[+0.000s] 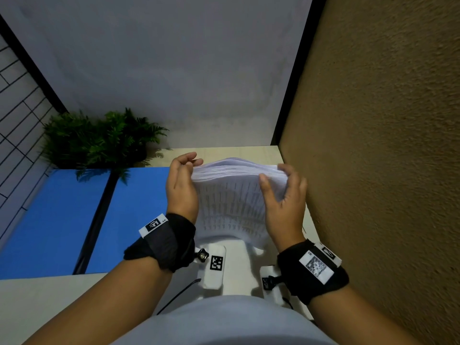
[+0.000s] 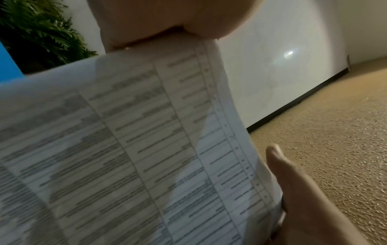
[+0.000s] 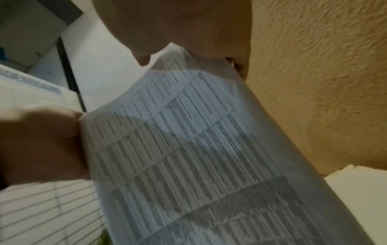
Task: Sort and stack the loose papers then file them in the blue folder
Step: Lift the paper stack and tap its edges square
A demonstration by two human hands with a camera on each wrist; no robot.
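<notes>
1. My left hand and right hand grip the papers by their sides, upright over the desk.
2. The folder lies open to my left.
3. If my grip loosens, sheets could fan out and slide.

Bare forearms, black fabric wrist straps on both — each topped by a white block with black coded markers; light grey shirt below the straps.

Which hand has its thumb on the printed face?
The right hand: its thumb lies across the paper stack. The left hand grips the stack's side edge.
</notes>
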